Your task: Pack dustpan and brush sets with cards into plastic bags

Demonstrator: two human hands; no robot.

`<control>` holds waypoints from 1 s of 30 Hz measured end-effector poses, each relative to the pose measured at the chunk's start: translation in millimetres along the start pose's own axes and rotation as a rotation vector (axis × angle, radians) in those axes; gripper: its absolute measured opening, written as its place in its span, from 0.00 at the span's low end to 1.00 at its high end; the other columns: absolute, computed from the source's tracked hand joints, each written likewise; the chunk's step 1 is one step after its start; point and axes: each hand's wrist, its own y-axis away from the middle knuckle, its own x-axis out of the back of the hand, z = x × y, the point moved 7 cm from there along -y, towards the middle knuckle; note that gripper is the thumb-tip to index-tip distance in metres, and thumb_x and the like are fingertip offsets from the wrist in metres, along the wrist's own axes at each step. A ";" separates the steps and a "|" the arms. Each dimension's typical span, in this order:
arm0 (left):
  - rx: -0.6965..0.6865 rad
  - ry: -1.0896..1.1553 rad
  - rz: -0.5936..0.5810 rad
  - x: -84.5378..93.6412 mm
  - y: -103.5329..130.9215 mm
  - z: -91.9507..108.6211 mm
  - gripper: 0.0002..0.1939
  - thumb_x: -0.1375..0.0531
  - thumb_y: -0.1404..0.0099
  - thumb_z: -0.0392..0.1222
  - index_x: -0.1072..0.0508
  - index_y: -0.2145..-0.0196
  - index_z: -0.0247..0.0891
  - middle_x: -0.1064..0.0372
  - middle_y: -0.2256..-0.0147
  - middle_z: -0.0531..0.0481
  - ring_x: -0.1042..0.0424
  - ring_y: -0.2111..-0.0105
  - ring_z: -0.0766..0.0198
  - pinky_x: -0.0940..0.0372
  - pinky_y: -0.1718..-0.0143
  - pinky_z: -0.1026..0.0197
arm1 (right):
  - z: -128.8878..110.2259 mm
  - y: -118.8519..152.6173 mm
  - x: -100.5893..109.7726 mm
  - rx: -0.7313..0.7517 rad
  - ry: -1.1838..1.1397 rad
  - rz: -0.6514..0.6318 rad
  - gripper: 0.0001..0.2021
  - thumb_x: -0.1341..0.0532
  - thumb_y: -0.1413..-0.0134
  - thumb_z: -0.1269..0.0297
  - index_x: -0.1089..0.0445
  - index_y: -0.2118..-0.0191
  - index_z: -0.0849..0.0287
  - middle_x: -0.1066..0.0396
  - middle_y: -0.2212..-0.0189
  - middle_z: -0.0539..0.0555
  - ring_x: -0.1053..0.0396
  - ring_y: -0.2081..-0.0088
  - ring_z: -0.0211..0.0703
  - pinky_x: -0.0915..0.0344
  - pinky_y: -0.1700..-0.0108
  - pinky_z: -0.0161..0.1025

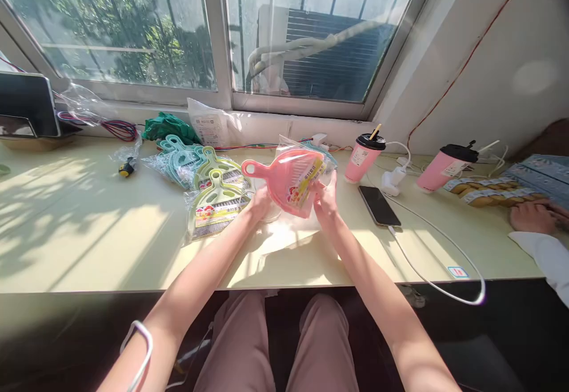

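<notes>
A pink dustpan set (284,179) in a clear bag with a yellow label is held up above the table, its round handle pointing left. My left hand (262,202) grips it from below on the left, its fingers partly hidden behind the pan. My right hand (326,197) pinches the bag's right edge near the label. To the left, a green dustpan set (216,207) in clear wrap lies on the table, overlapping another green set (214,166). Blue-green sets (180,158) lie beyond them. Part of a blue item (326,156) shows behind the pink set.
A phone (380,206) with a white cable lies right of my hands. Two pink cups (364,158) with black lids stand at the back right. A person's hand (533,216) rests at the far right. A black and yellow object (127,168) lies left.
</notes>
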 end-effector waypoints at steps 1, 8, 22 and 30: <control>0.028 -0.020 -0.066 -12.4 -10.0 -3.2 0.14 0.27 0.47 0.45 0.19 0.66 0.33 0.20 0.67 0.44 0.23 0.62 0.56 0.29 0.53 0.55 | 1.4 -3.9 11.3 -0.003 -0.024 0.121 0.57 0.30 0.49 0.67 0.69 0.24 0.45 0.23 0.45 0.56 0.20 0.53 0.44 0.23 0.47 0.51; 0.162 -0.132 -0.344 -53.6 7.0 -15.5 0.33 0.21 0.51 0.44 0.21 0.47 0.39 0.23 0.44 0.39 0.27 0.41 0.45 0.35 0.40 0.48 | 29.5 -13.2 34.7 -0.069 -0.045 0.325 0.56 0.30 0.52 0.64 0.67 0.26 0.41 0.21 0.48 0.52 0.20 0.56 0.45 0.19 0.59 0.46; 0.163 -0.253 -0.065 -32.9 0.7 -26.3 0.33 0.22 0.54 0.48 0.21 0.52 0.32 0.19 0.59 0.35 0.19 0.60 0.44 0.25 0.56 0.45 | 53.9 -18.5 38.6 -0.072 0.055 0.315 0.57 0.30 0.62 0.65 0.61 0.27 0.47 0.20 0.52 0.50 0.20 0.56 0.46 0.20 0.57 0.43; 0.228 -0.318 -0.104 -44.1 10.9 -24.7 0.31 0.23 0.48 0.54 0.20 0.52 0.33 0.18 0.61 0.36 0.18 0.60 0.45 0.24 0.57 0.49 | 51.3 -10.1 32.0 -0.041 -0.033 0.322 0.60 0.31 0.59 0.65 0.68 0.26 0.37 0.23 0.45 0.50 0.20 0.56 0.43 0.19 0.59 0.44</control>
